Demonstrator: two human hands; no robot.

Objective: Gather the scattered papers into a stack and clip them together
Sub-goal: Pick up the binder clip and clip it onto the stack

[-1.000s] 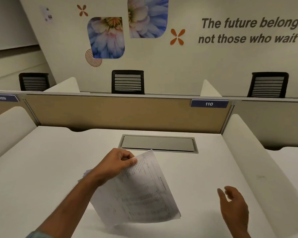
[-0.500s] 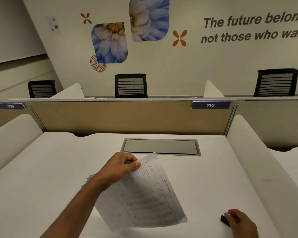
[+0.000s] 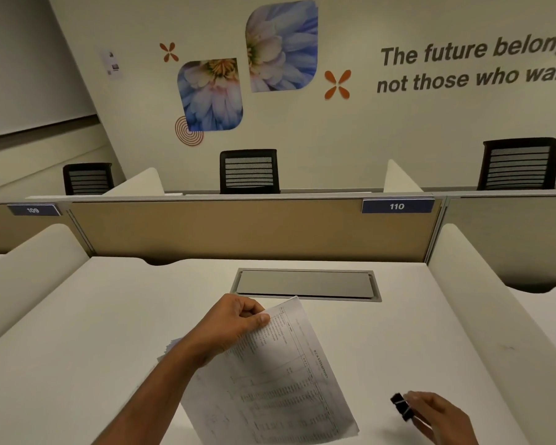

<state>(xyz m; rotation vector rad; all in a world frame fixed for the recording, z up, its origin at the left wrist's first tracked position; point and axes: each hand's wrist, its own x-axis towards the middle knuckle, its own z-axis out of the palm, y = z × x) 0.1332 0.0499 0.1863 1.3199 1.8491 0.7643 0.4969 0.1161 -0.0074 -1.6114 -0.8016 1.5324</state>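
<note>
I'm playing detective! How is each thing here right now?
left hand, grips the papers' top edge.
papers, stacked, held tilted over the desk, unclipped.
right hand, pinches the binder clip.
binder clip, in the fingers, apart from the papers.
desk hatch, lid closed.
middle chair, empty.

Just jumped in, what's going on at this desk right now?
A person is at a white desk. The left hand grips a stack of printed papers by its top corner, tilted above the desk. The right hand pinches a black binder clip off to the side. The clip is not yet on the papers.
</note>
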